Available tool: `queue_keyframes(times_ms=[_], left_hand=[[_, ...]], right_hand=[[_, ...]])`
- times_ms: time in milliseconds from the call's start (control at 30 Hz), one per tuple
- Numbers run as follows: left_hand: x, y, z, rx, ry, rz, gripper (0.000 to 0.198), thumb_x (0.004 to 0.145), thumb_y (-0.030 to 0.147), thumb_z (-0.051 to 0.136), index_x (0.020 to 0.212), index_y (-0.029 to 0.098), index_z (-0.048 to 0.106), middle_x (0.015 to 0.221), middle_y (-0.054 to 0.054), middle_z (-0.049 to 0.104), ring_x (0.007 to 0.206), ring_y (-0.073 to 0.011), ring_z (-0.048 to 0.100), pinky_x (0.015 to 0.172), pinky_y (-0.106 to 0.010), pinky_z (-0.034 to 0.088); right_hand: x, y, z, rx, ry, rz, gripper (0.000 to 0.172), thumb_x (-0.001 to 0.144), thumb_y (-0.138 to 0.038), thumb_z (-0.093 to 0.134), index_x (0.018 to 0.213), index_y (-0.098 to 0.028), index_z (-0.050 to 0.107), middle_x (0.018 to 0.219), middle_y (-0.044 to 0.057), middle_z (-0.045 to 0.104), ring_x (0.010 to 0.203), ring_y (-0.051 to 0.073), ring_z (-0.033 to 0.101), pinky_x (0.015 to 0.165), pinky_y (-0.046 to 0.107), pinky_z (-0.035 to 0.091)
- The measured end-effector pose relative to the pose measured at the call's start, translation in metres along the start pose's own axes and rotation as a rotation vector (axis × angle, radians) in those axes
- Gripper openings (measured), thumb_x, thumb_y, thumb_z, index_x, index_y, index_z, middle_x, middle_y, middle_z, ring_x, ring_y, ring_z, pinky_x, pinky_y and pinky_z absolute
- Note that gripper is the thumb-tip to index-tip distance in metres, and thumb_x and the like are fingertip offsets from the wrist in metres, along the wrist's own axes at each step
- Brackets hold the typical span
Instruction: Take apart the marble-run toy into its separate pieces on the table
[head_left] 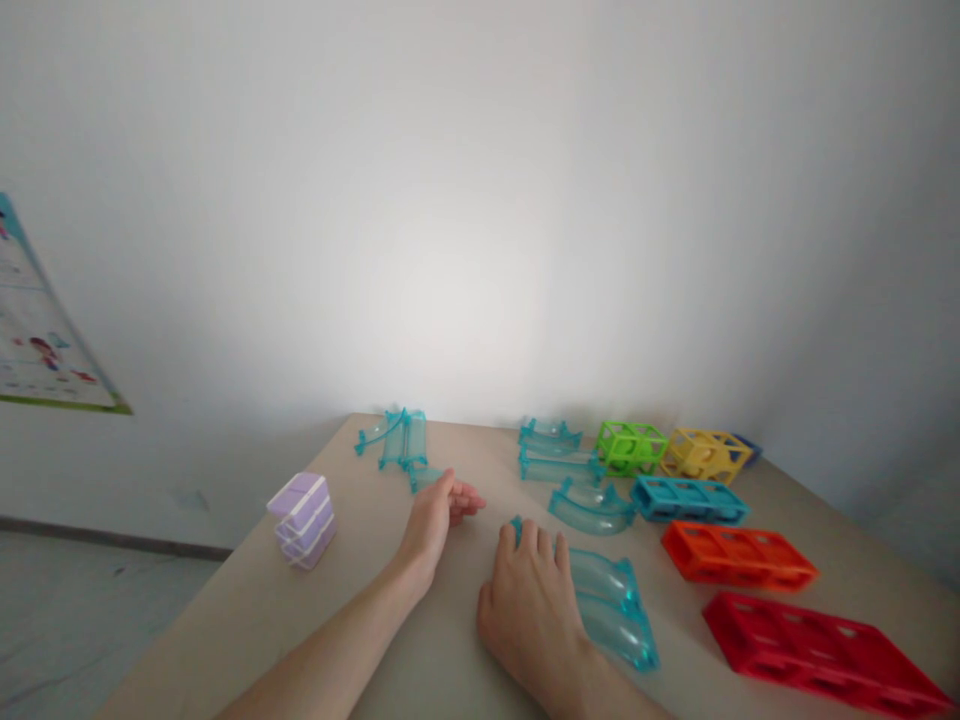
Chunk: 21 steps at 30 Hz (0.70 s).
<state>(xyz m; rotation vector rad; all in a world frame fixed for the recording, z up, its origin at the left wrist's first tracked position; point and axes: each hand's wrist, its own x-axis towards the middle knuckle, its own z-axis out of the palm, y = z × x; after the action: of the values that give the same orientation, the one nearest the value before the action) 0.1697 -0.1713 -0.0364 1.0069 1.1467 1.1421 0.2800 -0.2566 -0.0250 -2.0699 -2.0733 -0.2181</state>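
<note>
Your right hand (529, 600) is palm-down over the near end of the 2 front clear teal troughs (609, 618), fingers bent; the back of the hand blocks the contact, so I can't make out whether it grips or only rests. Troughs lie side by side on the tabletop (427, 630), at your right hand. Your left hand (441, 508) is empty, fingers extended together, thumb up, just beside a small teal piece (424, 479); contact there unclear.

Step in hand, my read: placing or squaring up those 2 troughs. Next move calls for a firm right-hand hold on the trough edges, or a clean lift-off if they sit right; left is free to steady the other side.

Watch clearance: curved trough (591, 507) is just beyond the pair, orange block (739, 556) and red block (821, 652) to the right. Purple block stack (304, 520) is off left, well apart from both hands.
</note>
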Motion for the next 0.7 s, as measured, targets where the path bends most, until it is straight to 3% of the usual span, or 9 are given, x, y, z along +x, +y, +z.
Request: queue_keyframes(times_ms=[233, 700], left_hand=[[0.001, 0.001, 0.001, 0.022, 0.005, 0.002, 0.049, 0.075, 0.058, 0.044, 0.071, 0.014, 0.065, 0.076, -0.014, 0.074, 0.074, -0.0221, 0.068, 0.071, -0.032, 0.044], [0.002, 0.000, 0.002, 0.029, 0.015, 0.007, 0.045, 0.073, 0.055, 0.047, 0.068, 0.014, 0.065, 0.071, -0.013, 0.072, 0.070, -0.0215, 0.066, 0.068, -0.031, 0.044]], right_hand=[[0.006, 0.009, -0.006, -0.101, -0.022, 0.021, 0.026, 0.072, -0.007, 0.050, 0.093, -0.009, 0.065, 0.096, 0.021, 0.063, 0.095, 0.035, 0.059, 0.091, 0.053, 0.037], [0.012, 0.020, -0.007, -0.220, -0.029, 0.048, 0.027, 0.079, 0.000, 0.045, 0.093, -0.007, 0.066, 0.094, 0.021, 0.064, 0.090, 0.032, 0.062, 0.077, 0.043, 0.044]])
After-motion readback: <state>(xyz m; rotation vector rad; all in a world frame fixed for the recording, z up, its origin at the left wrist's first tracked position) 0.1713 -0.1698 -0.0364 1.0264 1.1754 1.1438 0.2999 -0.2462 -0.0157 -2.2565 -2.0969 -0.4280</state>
